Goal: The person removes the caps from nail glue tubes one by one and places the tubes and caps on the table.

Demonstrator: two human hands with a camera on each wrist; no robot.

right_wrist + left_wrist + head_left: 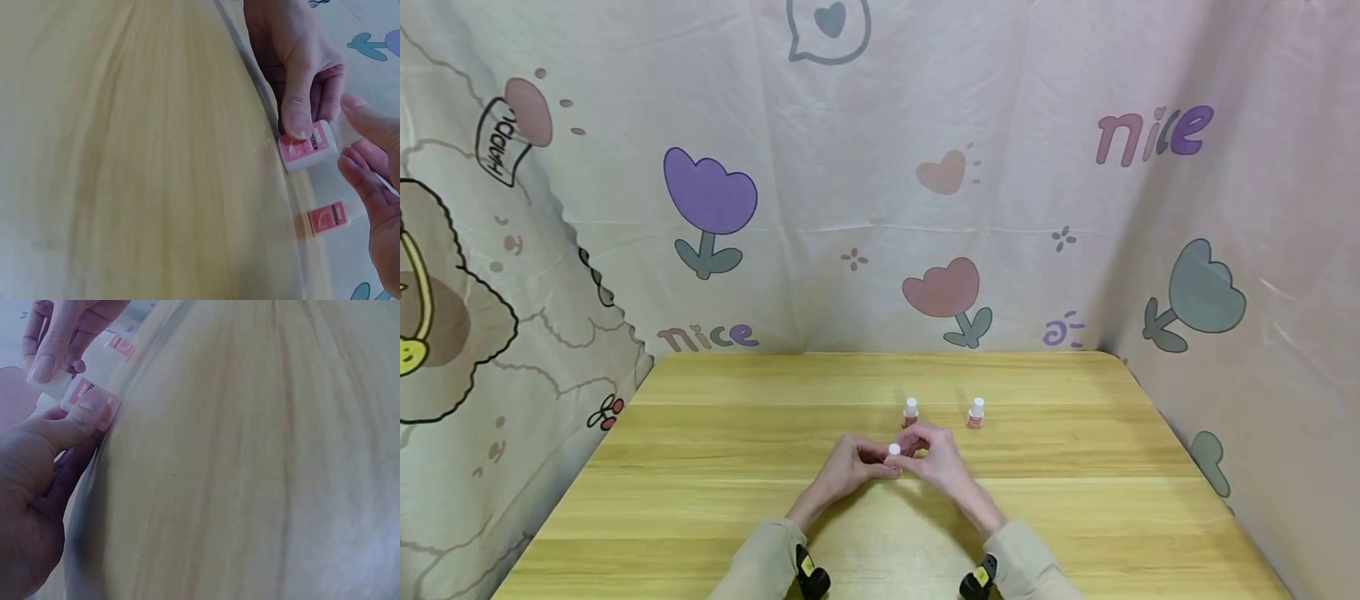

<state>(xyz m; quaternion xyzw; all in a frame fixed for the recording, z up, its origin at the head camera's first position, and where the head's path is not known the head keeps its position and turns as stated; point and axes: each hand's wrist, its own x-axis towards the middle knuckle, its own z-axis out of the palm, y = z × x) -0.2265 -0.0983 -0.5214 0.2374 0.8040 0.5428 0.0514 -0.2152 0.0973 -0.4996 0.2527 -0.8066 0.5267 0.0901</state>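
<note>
A small white bottle (76, 394) with a pink label is held between both hands, low over the middle of the table. My left hand (844, 468) grips its body, thumb pressed on the label. At the other end, my right hand (942, 462) has thumb and fingers about the white cap (893, 449). In the right wrist view the bottle (307, 153) lies tilted, with the left thumb across the label. Just beyond the hands stands a second bottle of the same kind (911, 412), its lower part near the right fingers. A third such bottle (975, 412) stands farther right.
The wooden table (715, 417) has its far edge against a patterned cloth backdrop (850, 150). More of this cloth hangs along the left and right sides. A black wrist camera (811, 575) sits at each sleeve (1030, 558).
</note>
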